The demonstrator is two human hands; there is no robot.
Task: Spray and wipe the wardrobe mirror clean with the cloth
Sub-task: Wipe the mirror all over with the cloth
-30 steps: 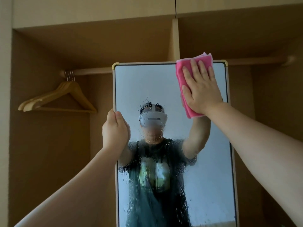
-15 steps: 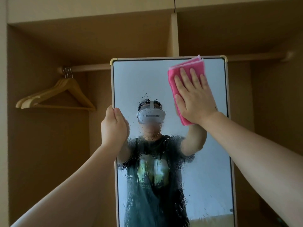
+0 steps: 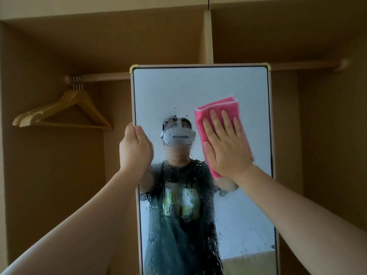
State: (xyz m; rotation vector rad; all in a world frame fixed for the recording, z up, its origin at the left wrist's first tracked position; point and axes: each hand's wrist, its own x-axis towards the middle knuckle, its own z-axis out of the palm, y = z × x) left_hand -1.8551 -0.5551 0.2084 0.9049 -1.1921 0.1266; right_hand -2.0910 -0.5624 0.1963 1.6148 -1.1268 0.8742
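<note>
A tall framed mirror [image 3: 178, 88] stands upright in the open wardrobe, its middle and lower glass covered with spray droplets and runs. My left hand [image 3: 136, 148] grips the mirror's left frame edge at mid height. A folded pink cloth [image 3: 210, 114] lies flat against the glass on the right side, and my right hand [image 3: 226, 147] presses it there with fingers spread. The top strip of the glass looks free of droplets. No spray bottle is in view.
Wooden hangers [image 3: 65, 112] hang on the clothes rail [image 3: 103, 76] at the left. The rail continues on the right [image 3: 309, 65] behind the mirror. A vertical divider [image 3: 208, 36] splits the wardrobe, with a shelf panel above.
My right hand has slid the pink cloth down from the mirror's top right corner to mid height. The left hand keeps its grip on the frame. The camera tilted up slightly.
</note>
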